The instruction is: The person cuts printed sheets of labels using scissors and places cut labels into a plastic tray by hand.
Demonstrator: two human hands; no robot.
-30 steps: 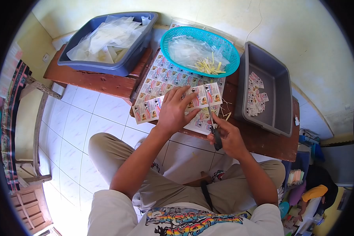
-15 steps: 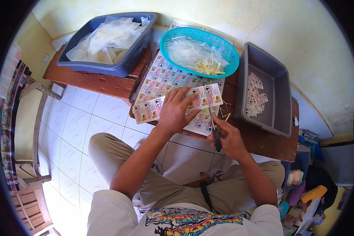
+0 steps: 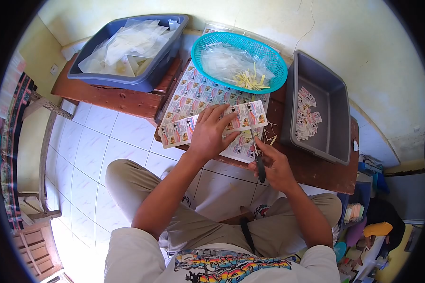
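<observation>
My left hand (image 3: 211, 131) lies across a long strip of printed paper labels (image 3: 178, 133), its fingers on top and its thumb by the lower edge, gripping it. Scissors (image 3: 259, 166) with dark handles are held in my right hand (image 3: 276, 167). Their blades point up toward the strip near its right end and meet its lower edge. Under the strip lie printed label sheets (image 3: 186, 96) with the same pattern. Thin paper offcuts (image 3: 272, 140) are scattered just right of the blades.
A turquoise basket (image 3: 282, 78) with clear plastic bags and yellowish strips stands behind my hands. On the right, a grey tub (image 3: 333, 118) holds cut labels (image 3: 308, 115). A blue-grey tub (image 3: 151, 85) of plastic sheets sits left on the brown wooden bench (image 3: 113, 101). Another person (image 3: 385, 226) is at lower right.
</observation>
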